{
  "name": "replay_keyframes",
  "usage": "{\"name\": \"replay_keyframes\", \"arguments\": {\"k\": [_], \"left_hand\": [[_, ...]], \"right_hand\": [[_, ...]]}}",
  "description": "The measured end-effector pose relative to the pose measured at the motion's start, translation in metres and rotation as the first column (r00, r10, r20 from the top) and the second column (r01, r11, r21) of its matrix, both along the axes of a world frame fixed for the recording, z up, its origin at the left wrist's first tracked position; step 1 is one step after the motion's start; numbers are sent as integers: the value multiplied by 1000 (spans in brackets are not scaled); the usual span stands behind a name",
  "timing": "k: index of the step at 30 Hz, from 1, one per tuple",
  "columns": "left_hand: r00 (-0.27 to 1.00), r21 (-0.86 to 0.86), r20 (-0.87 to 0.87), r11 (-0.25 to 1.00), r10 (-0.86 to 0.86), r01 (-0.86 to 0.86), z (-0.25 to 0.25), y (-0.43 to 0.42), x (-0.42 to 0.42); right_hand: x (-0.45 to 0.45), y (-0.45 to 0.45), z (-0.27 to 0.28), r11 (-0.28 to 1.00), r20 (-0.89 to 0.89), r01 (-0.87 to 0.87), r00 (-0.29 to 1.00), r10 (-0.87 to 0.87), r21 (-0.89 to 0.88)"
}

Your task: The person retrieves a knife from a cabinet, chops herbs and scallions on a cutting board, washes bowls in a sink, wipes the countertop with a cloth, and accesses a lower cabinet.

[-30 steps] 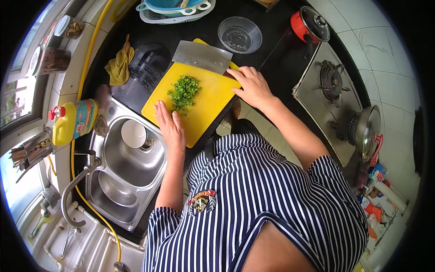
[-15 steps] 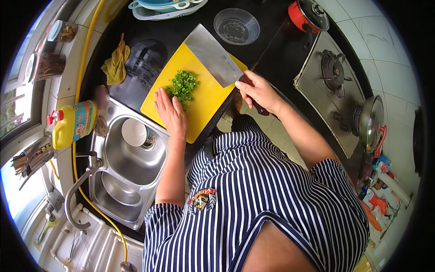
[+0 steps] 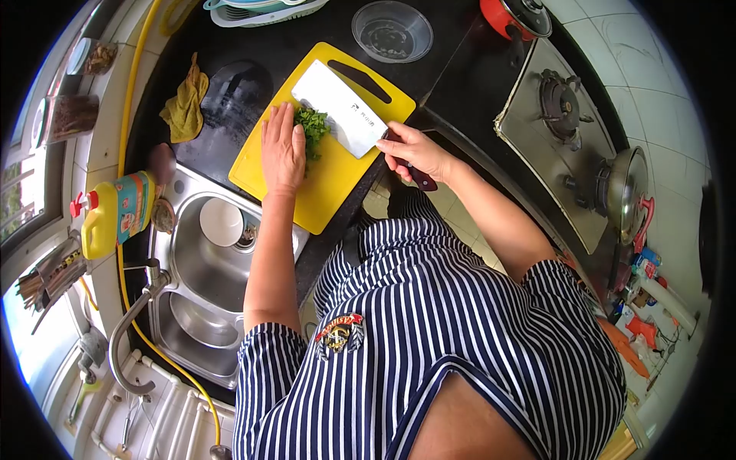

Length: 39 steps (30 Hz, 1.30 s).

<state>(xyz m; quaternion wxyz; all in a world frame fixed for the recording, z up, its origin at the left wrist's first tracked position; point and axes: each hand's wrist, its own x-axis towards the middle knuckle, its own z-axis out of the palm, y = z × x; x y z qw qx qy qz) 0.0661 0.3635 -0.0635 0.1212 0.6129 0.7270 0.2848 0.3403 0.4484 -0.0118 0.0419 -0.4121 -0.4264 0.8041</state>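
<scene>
On the yellow cutting board [image 3: 333, 188] lies a small heap of chopped green herbs [image 3: 313, 129]. My left hand [image 3: 282, 149] rests flat against the heap's left side, fingers extended and holding nothing. My right hand [image 3: 418, 156] grips the dark handle of a cleaver [image 3: 341, 107]. The cleaver's wide blade is tilted over the upper part of the board, at the right side of the herbs. Part of the heap is hidden by my left hand.
Left of the board are a double sink [image 3: 211, 264] with a white bowl [image 3: 221, 222], a faucet, a yellow cloth [image 3: 185, 102] and an oil jug [image 3: 115, 215]. Beyond stands a clear bowl [image 3: 392, 32]. At right are a stove [image 3: 556, 146] and a red pot [image 3: 512, 17].
My right hand has picked up the cleaver from the board's top and brought its blade beside the herbs. My left hand has moved up against the heap.
</scene>
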Motion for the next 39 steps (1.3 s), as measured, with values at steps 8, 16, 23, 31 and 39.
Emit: {"name": "replay_keyframes", "arguments": {"k": [8,16,23,31,39], "left_hand": [[996,87,6,992,87,-87,-2,-2,17],[989,100,83,986,124,-132,-2,-2,21],[961,112,167,965,219,-239,0,-5,29],[861,227,388,872,327,-434,-1,-1,25],[892,377,443,884,92,-278,68,84,75]], "right_hand": [[-12,-29,-2,1000,-10,-8,1000,8,-4],[-20,-52,-7,999,-34,32,999,-32,9],[-45,-80,-11,998,-48,57,997,-57,14],[-70,-90,-9,994,-123,90,988,-96,-58],[-24,-38,49,965,-163,256,956,-243,65]]}}
